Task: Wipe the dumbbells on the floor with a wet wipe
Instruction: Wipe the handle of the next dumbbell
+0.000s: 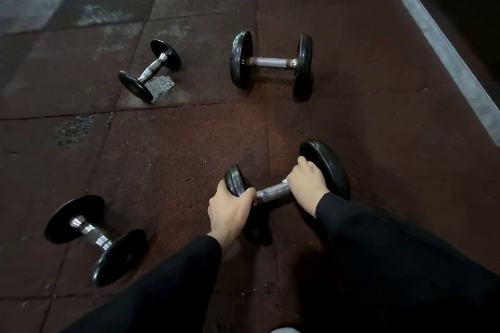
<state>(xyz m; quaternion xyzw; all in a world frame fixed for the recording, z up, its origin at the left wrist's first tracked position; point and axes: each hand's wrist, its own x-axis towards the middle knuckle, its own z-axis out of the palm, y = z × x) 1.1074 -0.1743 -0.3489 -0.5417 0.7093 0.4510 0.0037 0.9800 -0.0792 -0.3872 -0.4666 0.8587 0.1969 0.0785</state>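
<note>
Several black dumbbells lie on the brown rubber floor. The nearest dumbbell [273, 192] has a dull metal handle. My left hand [230, 208] grips its left disc [234, 180], fingers curled over the rim. My right hand [307, 180] is curled round the right end of the handle beside the larger right disc [331, 167], and a corner of a white wet wipe [284, 180] peeks out under the fingers. A second dumbbell [272, 62] lies farther back. A small chrome-handled dumbbell [150, 70] sits at the back left, and another [94, 238] at the near left.
The floor is square rubber tiles [176, 149] with worn grey patches at the back left. A raised grey concrete ledge [438, 43] runs diagonally along the right side. My black sleeves fill the bottom of the view.
</note>
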